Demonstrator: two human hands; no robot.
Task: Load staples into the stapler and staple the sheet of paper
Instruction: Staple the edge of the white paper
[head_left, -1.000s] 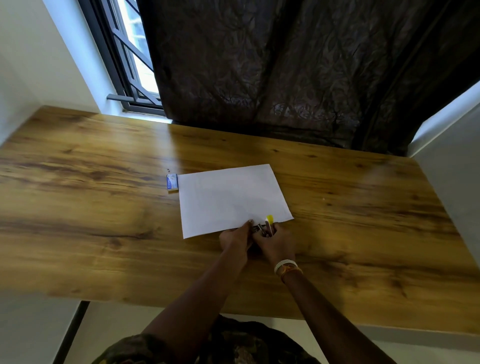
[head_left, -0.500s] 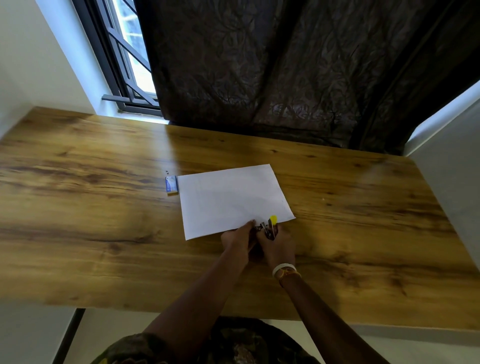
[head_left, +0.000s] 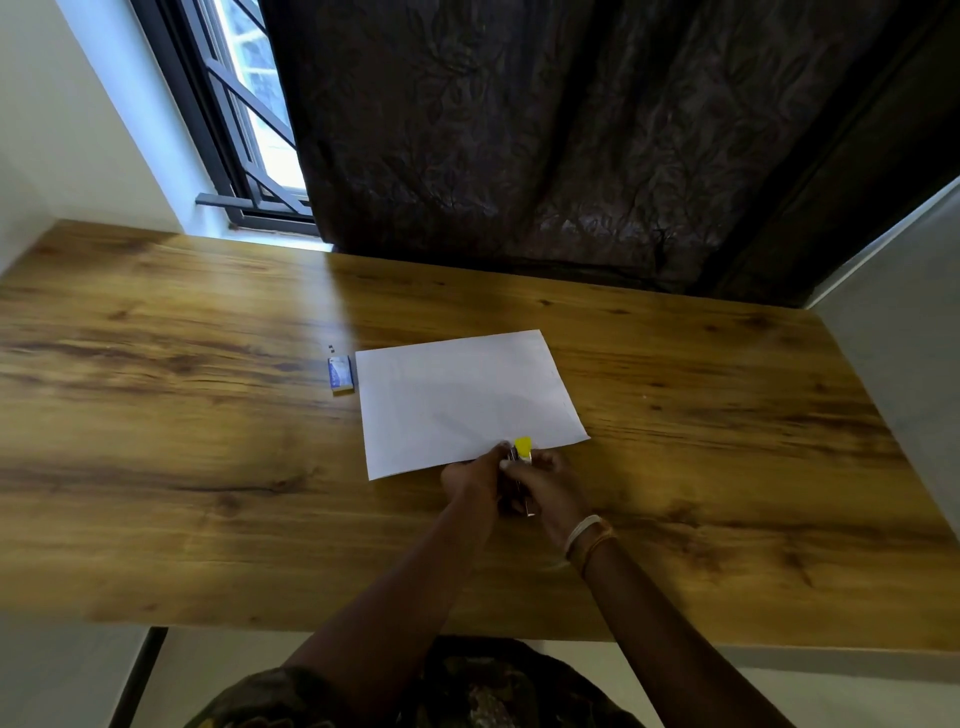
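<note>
A white sheet of paper (head_left: 462, 400) lies flat on the wooden table (head_left: 208, 467). At its near edge my left hand (head_left: 470, 480) and my right hand (head_left: 550, 491) are pressed together around a small metal stapler (head_left: 519, 457) with a yellow tip. The yellow tip pokes out over the paper's near edge. Most of the stapler is hidden between my fingers. I cannot tell whether it is open or closed. A small blue staple box (head_left: 341, 373) sits just left of the paper's far-left corner.
Two tiny dark specks (head_left: 331, 347) lie beside the staple box. A dark curtain (head_left: 571, 156) hangs behind the table, a barred window (head_left: 249, 104) is at the back left, and a white wall (head_left: 904, 364) borders the table's right end.
Both hands stay closed around the stapler at the paper's near edge, with only slight finger shifts. The camera has tilted a little. The paper and box have not moved.
</note>
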